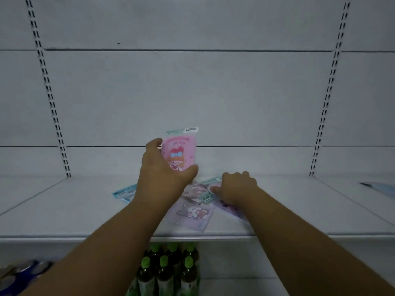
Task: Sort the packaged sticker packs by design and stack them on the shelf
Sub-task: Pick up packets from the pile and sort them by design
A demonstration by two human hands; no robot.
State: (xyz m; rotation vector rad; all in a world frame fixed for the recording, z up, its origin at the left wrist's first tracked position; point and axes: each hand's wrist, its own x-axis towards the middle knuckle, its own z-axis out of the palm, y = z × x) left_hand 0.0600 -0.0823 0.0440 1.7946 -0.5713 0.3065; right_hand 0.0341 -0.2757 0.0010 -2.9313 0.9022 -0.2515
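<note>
At the centre of the frame the left hand [162,174] holds a pink sticker pack [181,150] upright above the white shelf [64,210], thumb curled across the pack's lower front and fingers wrapped round its left edge; the pack shows a cartoon girl with a blue bow and has a pale green header at the top. Just to the right and lower, the right hand [237,186] rests on a loose pile of packs [192,210] lying flat on the shelf, its fingers curled downward onto them and the thumb pressing near a pink-edged pack; whether it pinches one cannot be told. In the pile, a lilac pack with a white bunny lies nearest the shelf's front edge, a purple one shows beneath the right wrist, and a pale blue pack [123,194] sticks out to the left behind the left wrist. At the far right edge another blue pack [378,188] lies on the neighbouring shelf section. Below the shelf, at bottom centre, stand bottles with green caps [166,272].
</note>
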